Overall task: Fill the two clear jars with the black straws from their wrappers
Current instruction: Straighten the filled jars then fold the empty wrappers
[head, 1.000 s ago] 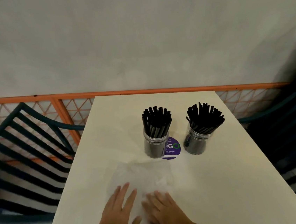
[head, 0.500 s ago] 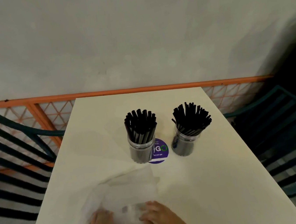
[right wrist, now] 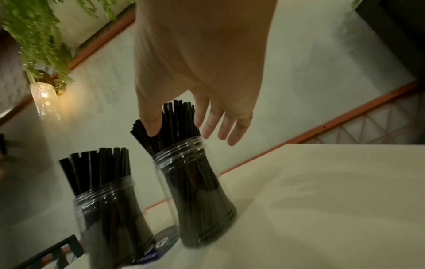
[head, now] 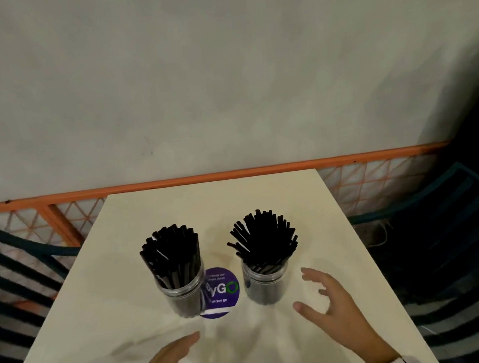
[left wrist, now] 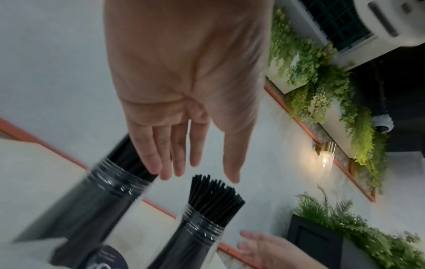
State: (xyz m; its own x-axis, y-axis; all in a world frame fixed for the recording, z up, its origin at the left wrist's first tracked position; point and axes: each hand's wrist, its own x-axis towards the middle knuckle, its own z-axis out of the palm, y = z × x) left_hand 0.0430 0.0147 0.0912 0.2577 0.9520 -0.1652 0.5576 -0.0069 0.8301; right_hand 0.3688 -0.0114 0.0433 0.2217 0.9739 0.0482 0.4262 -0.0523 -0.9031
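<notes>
Two clear jars stand side by side in the middle of the cream table (head: 263, 196), each packed with upright black straws (head: 263, 238). The left jar (head: 185, 296) has my left hand (head: 189, 361) just in front of it, fingers straight and holding nothing. My right hand (head: 306, 289) hovers to the right of the right jar (head: 267, 285), fingers spread and empty, a small gap from the glass. The left wrist view shows my left hand (left wrist: 195, 172) open above both jars (left wrist: 197, 236). The right wrist view shows my right hand (right wrist: 190, 131) open beside the straw tops (right wrist: 179, 116). No wrapper is plainly visible.
A round purple sticker (head: 221, 291) lies on the table between the jars. Dark slatted chairs stand to the left (head: 12, 279) and right (head: 444, 233). An orange railing (head: 202, 179) runs behind the table against a pale wall.
Both hands have left the clear wrapper at the near edge and come forward toward the jars. The wrapper has gone from view. The head camera has come closer.
</notes>
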